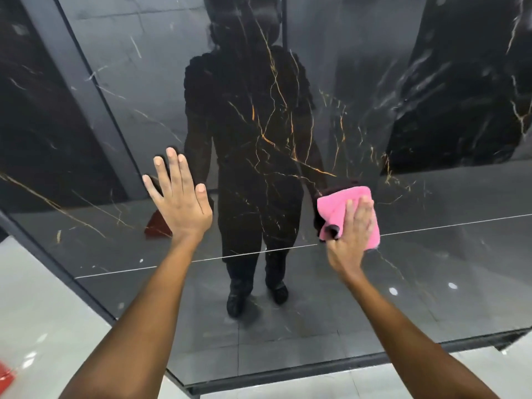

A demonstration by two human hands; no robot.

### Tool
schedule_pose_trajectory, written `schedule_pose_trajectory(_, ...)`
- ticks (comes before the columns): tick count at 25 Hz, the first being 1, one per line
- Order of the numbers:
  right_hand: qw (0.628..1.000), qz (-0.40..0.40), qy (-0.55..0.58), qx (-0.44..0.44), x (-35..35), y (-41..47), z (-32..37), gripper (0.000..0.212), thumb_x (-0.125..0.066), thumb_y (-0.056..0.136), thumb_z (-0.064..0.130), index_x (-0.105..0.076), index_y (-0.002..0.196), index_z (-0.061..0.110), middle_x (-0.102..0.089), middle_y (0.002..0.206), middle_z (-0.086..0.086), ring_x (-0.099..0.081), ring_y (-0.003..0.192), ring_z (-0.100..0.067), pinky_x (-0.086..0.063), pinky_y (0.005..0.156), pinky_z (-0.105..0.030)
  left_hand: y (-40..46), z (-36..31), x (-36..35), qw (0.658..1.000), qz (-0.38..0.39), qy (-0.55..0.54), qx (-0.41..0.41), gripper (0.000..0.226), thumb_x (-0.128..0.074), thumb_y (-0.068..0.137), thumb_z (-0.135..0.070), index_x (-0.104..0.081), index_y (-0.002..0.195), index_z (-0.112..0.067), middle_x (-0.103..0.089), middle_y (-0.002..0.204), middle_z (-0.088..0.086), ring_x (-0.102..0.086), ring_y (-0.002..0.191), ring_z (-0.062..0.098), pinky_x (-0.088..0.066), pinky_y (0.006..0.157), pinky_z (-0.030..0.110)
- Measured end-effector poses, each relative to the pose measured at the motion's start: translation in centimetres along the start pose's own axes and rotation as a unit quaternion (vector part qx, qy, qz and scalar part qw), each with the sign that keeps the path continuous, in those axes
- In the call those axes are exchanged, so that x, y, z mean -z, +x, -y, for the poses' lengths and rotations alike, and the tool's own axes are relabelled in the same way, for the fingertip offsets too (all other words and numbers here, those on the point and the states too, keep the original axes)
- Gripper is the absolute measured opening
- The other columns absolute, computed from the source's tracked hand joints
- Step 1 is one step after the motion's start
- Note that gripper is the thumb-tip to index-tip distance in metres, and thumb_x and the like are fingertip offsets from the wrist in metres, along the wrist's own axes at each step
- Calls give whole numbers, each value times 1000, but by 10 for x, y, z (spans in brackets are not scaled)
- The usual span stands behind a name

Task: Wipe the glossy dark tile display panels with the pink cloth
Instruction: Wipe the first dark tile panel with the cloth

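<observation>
- The left hand (180, 197) was flat on the panel (288, 133), fingers straight and spread wide, holding nothing.
- The right hand (352, 234) pressed the cloth (336, 205) against the same panel, its fingers lying mostly straight over the pink cloth.
- The cloth was bunched up, with a dark fold showing at its lower left corner (right by the thumb).
- The cloth sat low on the panel, to the right of the middle, and part of it stuck out above and to the left of the fingers.
- Both arms reached up from the bottom of the picture, the hands well apart.
- The panel was dark and shiny, with thin gold and orange lines running through it like cracks.
- The person's own dark shape (253, 168) showed in the shiny panel between the two hands, from head down to shoes.
- A thin pale line (259, 251) ran across the panel just under the hands.
- More dark panels (460, 82) with white lines showed at the upper right and at the far left.
- A light floor (37, 298) lay at the lower left, with a small red thing (5, 377) at the very edge (too little of it showed to tell what it was).
</observation>
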State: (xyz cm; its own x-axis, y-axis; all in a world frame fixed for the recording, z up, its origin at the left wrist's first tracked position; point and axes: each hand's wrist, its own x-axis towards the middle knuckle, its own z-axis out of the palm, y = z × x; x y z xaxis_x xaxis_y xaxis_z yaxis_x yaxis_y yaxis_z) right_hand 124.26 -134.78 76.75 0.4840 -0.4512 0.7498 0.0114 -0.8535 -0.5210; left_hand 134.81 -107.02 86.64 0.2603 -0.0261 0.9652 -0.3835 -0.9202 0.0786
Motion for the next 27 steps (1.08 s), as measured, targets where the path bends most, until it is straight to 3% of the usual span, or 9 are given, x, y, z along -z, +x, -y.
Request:
schedule_pose_trajectory(2, 998, 25, 42, -30, -21, -14, 54, 90, -58, 76, 19, -14, 153, 25, -10, 158, -4, 6, 147, -10, -4, 116, -52, 2, 1, 0, 1000, -4, 8, 0, 57, -21, 101, -30, -22, 150, -1, -28, 154, 19, -13, 143, 36, 7, 120, 44)
schedule_pose_trajectory(6, 881, 30, -128, 454, -17, 25, 70, 74, -51, 79, 29, -29, 150, 27, -33, 154, 3, -7, 149, -16, -6, 117, -42, 0, 0, 1, 1000, -2, 2, 6, 57, -20, 102, -30, -22, 151, -2, -29, 154, 19, -14, 143, 37, 7, 120, 44)
schedule_pose_trajectory(8, 896, -73, -109, 424, 16, 84, 60, 58, -51, 88, 40, -41, 142, 22, -41, 148, -4, -10, 149, -17, -12, 115, -43, 2, 0, 1, 1000, 9, 6, 11, 57, -18, 102, -32, -20, 151, -3, -28, 155, 19, -14, 144, 37, 8, 120, 45)
schedule_pose_trajectory(12, 972, -200, 14, 123, 44, 132, 91, 72, -63, 78, 23, -39, 142, 2, -39, 146, -27, -21, 141, -38, -9, 118, -38, 6, -2, 8, 1000, 23, 3, 13, 57, -28, 100, -28, -20, 152, -6, -24, 156, 15, -10, 146, 32, 5, 119, 47)
schedule_pose_trajectory(14, 944, -121, -34, 304, 25, 108, 110, 80, -69, 74, 26, -37, 143, 4, -40, 146, -22, -26, 140, -34, -7, 118, -36, 10, -9, 15, 999, 23, -29, 37, 55, -35, 97, -26, -26, 148, -8, -24, 156, 12, -12, 145, 29, 2, 118, 48)
schedule_pose_trajectory(17, 794, 26, -174, 582, 36, 124, 116, 86, -71, 74, 39, -33, 145, 12, -31, 152, -10, -23, 144, -25, -12, 117, -41, 52, -24, 30, 995, -17, -72, 61, 48, -41, 95, -23, -35, 141, -11, -25, 154, 12, -17, 144, 28, -2, 117, 47)
schedule_pose_trajectory(23, 940, -263, 85, 201, 120, 288, 186, 63, -67, 65, 13, -55, 125, -2, -51, 133, -22, -46, 124, -34, -33, 112, -33, 156, -24, 46, 997, -23, -33, 65, 59, -30, 101, -29, -14, 156, -15, -8, 163, 5, -4, 150, 26, 1, 118, 49)
schedule_pose_trajectory(25, 927, -192, 134, 293, 93, 257, 202, 54, -68, 60, 7, -56, 112, 2, -52, 119, -16, -52, 108, -27, -46, 99, -38, 154, -21, 42, 998, -18, -17, 57, 60, -28, 100, -30, -13, 156, -13, -7, 163, 4, -4, 150, 27, -3, 118, 52)
schedule_pose_trajectory(27, 824, -62, -24, 563, 50, 192, 191, 59, -72, 69, 19, -56, 123, 3, -48, 135, -13, -44, 125, -29, -32, 112, -37, 152, -18, 39, 998, -15, -13, 53, 60, -29, 99, -30, -18, 155, -11, -10, 163, 5, -6, 149, 28, -6, 118, 54)
